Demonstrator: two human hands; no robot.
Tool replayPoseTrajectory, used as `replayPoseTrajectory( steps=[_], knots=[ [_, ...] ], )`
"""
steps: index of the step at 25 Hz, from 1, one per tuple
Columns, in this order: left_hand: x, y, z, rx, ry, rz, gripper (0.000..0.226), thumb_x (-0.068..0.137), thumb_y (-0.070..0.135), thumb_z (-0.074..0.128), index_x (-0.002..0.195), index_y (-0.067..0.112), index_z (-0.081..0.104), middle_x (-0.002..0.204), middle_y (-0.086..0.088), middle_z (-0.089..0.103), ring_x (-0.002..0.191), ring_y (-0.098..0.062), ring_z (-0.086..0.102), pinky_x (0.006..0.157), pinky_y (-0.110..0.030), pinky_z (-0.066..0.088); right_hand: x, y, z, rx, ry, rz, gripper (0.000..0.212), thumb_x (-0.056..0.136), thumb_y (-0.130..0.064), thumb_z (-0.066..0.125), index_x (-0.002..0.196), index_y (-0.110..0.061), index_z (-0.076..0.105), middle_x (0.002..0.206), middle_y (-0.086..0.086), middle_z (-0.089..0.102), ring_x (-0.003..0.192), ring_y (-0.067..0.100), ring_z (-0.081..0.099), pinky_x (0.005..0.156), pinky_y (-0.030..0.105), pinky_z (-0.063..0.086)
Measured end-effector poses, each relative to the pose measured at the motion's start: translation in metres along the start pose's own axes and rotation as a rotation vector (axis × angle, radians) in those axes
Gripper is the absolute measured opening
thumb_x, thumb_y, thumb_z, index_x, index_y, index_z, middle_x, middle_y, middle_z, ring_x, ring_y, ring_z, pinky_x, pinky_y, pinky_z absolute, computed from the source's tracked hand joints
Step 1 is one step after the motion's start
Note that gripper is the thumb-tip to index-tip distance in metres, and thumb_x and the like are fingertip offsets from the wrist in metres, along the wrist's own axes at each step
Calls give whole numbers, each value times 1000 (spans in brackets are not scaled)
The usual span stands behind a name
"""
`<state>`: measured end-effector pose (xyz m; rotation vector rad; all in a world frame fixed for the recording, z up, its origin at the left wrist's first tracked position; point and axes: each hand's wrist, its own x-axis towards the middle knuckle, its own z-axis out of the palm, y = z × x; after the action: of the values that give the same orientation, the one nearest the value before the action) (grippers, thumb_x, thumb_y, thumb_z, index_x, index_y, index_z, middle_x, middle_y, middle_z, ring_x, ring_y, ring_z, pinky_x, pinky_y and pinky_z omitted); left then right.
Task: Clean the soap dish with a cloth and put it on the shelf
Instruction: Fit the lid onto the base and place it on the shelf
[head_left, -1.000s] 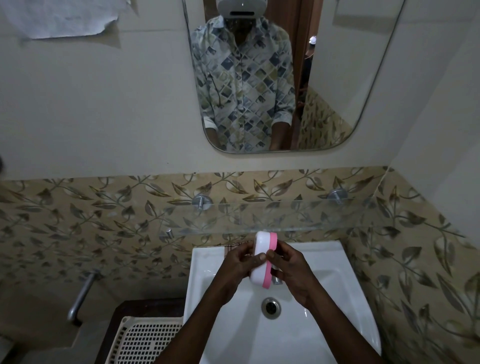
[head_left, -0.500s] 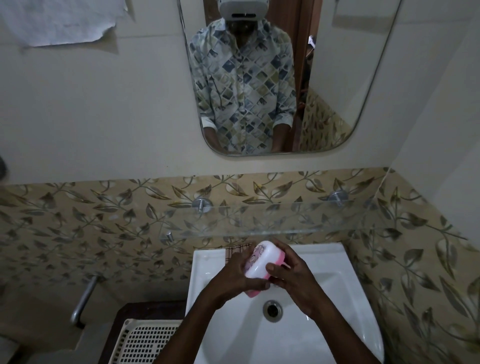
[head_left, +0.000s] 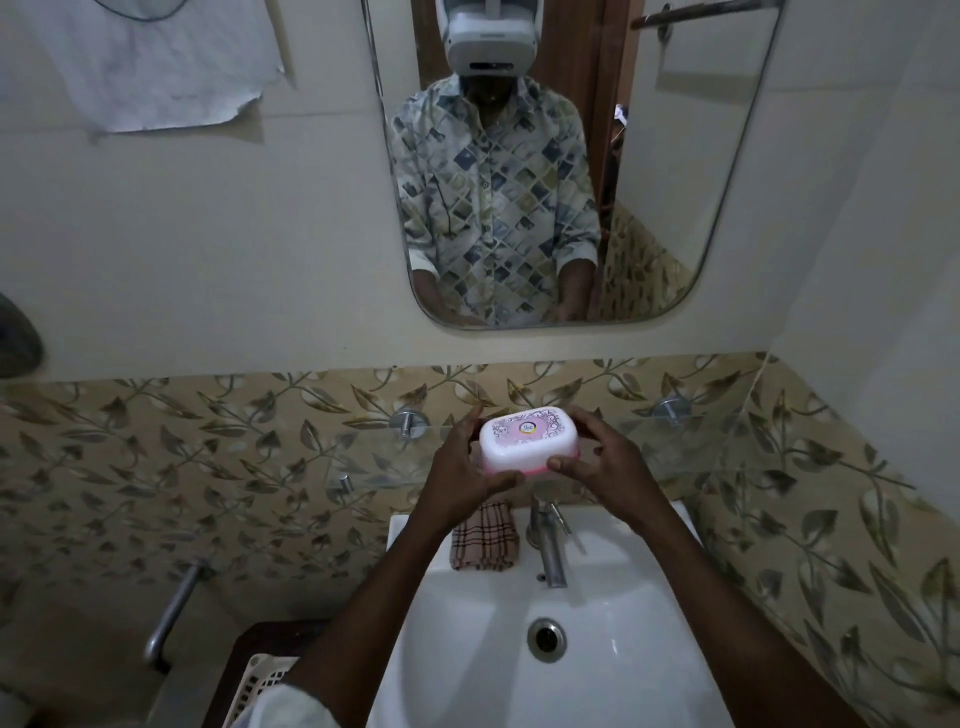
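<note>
Both hands held the soap dish (head_left: 527, 439) by its short ends. The left hand (head_left: 462, 467) and right hand (head_left: 602, 462) each curled thumb and fingers round one end, keeping it level and lid up over the glass shelf (head_left: 691, 447). Contact with the glass could not be determined. The two-sided grip suited a flat set-down. Both forearms reached forward over the sink (head_left: 623, 649) — the cloth (head_left: 485, 535) lay on its rim beside the tap (head_left: 545, 545).
</note>
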<state>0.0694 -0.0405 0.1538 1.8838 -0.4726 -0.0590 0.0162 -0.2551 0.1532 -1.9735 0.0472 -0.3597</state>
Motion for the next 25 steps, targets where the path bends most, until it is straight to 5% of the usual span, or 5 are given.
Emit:
replayPoseTrajectory(
  steps=[2,5,9,22,25],
  knots=[
    [18,-2,1,73,-9,23,80,53,15,92,115,44,52,109,24,64,110,-15,65,89,-22,51,15,5,0,-161,9,-11,67,68,-16,86,130,-22,60,114,-8,67,109,14,63,84,20,43],
    [32,-16,6,100,-31,40,82,52,11,92,124,26,56,111,13,65,110,-13,64,90,-20,51,21,15,5,-190,30,4,68,65,-12,87,128,-18,62,105,-7,67,101,16,65,77,16,43],
    [38,-21,15,130,2,97,82,47,8,90,124,11,62,100,32,56,94,16,53,73,7,38,23,18,8,-221,87,0,70,63,-9,88,128,-11,62,115,9,71,100,19,65,84,26,48],
    [37,-12,15,169,-15,63,77,55,11,93,124,12,59,116,4,66,106,-14,64,74,2,41,22,13,8,-231,68,20,76,61,-7,88,131,-8,57,121,12,68,109,27,64,90,39,53],
    [16,-4,4,179,193,68,67,68,17,87,128,12,59,119,10,60,107,-4,57,86,0,35,11,8,5,-244,205,29,73,68,-11,86,133,-8,54,123,11,61,104,24,61,88,43,54]
  ],
)
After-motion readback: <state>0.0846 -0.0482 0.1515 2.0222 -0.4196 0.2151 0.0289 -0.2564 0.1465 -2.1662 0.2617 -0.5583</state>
